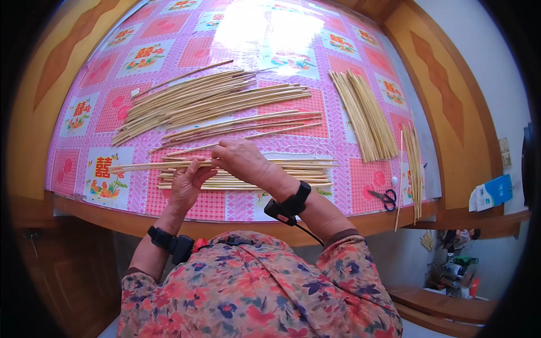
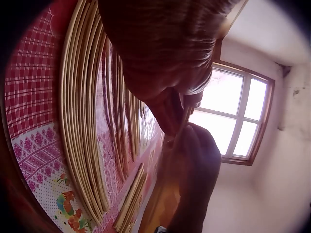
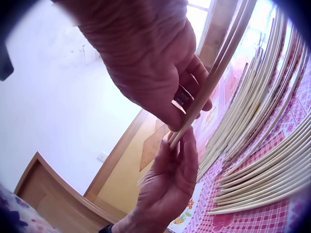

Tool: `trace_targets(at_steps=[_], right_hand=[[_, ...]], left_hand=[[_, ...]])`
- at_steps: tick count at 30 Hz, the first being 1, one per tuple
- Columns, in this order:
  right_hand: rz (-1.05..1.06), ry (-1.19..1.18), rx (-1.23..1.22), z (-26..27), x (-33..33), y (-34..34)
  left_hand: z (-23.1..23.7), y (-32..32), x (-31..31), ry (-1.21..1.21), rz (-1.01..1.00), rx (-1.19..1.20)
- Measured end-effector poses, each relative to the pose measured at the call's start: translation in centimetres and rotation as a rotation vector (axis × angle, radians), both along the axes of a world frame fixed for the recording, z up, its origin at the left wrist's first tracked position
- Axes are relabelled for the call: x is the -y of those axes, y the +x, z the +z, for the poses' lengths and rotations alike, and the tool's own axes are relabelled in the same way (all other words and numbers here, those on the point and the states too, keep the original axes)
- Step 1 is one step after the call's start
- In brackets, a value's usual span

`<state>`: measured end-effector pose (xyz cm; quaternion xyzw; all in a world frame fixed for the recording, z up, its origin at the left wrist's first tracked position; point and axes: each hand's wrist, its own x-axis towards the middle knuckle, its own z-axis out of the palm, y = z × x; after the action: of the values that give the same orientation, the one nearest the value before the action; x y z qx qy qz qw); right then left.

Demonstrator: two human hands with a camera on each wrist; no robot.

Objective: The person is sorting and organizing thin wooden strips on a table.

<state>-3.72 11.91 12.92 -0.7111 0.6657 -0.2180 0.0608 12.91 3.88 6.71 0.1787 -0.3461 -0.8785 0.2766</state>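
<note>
A few thin pale sticks (image 1: 135, 167) are held level above the table's near edge. My left hand (image 1: 187, 185) pinches them from below, its thumb against the sticks. My right hand (image 1: 243, 160) grips the same sticks just to the right, the two hands close together. In the right wrist view the sticks (image 3: 214, 77) run up past the right hand (image 3: 150, 68), with the left hand (image 3: 167, 187) below it. The left wrist view shows the left hand (image 2: 165, 48) large and dark, and the right hand (image 2: 199, 165) beyond it.
Under the hands lies a row of sticks (image 1: 298, 174). Larger loose piles (image 1: 186, 101) lie farther back. Bundles (image 1: 363, 115) and thinner sticks (image 1: 414, 169) are at the right, beside scissors (image 1: 386, 198). A patterned cloth (image 1: 67, 163) covers the table.
</note>
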Motion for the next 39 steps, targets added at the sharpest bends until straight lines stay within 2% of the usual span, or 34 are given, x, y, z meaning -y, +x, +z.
trace_targets(at_steps=[3, 4, 5, 10, 12, 16, 20, 22, 24, 25, 27, 28, 29, 32, 36, 39], right_hand=[[0.083, 0.000, -0.087, 1.4, 0.6, -0.5], [0.052, 0.133, 0.002, 2.1, 0.8, -0.4], [0.058, 0.155, -0.017, 2.9, 0.6, -0.3], [0.062, 0.086, -0.040, 5.4, 0.1, -1.2], [0.014, 0.188, 0.085, 6.4, -0.3, -1.9], [0.014, 0.273, -0.003, 8.1, -1.2, -4.2], [-0.217, -0.183, -0.394, 11.0, -2.7, -8.0], [-0.330, -0.425, -0.102, 15.4, -4.4, -8.1], [-0.305, -0.739, 0.620, 17.2, -5.4, -8.3], [-0.242, -0.850, 0.845, 17.7, -5.7, -7.9], [-0.159, -0.777, 1.209, 14.8, -5.9, -7.5], [-0.131, -0.686, 1.326, 11.6, -5.7, -7.0], [-0.101, -0.631, 1.378, 8.8, -5.6, -6.2], [-0.310, -0.408, 1.631, 3.8, -6.1, -3.8], [-0.370, -0.235, 1.768, 2.3, -6.5, -2.4], [-0.389, -0.148, 1.737, 1.9, -6.5, -2.1]], left_hand=[[1.0, -1.3, -0.5, -0.107, 0.015, -0.044], [1.0, -1.6, -0.7, -0.079, -0.006, -0.041], [1.3, -1.7, -0.8, -0.052, -0.026, -0.039], [3.5, -2.9, -0.9, -0.159, -0.042, -0.094], [4.1, -3.4, -1.3, -0.208, -0.027, -0.099], [4.4, -4.1, -1.8, -0.178, -0.037, -0.150], [3.6, -4.6, -2.0, -0.135, -0.017, -0.145], [2.9, -4.7, -2.1, -0.085, 0.072, -0.076], [2.8, -5.2, -2.5, -0.083, 0.086, -0.041], [2.9, -5.6, -2.8, -0.064, 0.101, -0.093], [3.3, -6.6, -3.4, -0.027, 0.130, -0.161], [3.7, -6.9, -3.7, -0.031, 0.119, -0.166], [4.4, -7.1, -4.1, -0.038, 0.119, -0.205], [4.5, -7.2, -4.6, -0.083, 0.110, -0.234], [4.1, -6.3, -4.4, -0.047, 0.068, -0.179], [4.1, -5.8, -4.6, -0.075, 0.123, -0.157]])
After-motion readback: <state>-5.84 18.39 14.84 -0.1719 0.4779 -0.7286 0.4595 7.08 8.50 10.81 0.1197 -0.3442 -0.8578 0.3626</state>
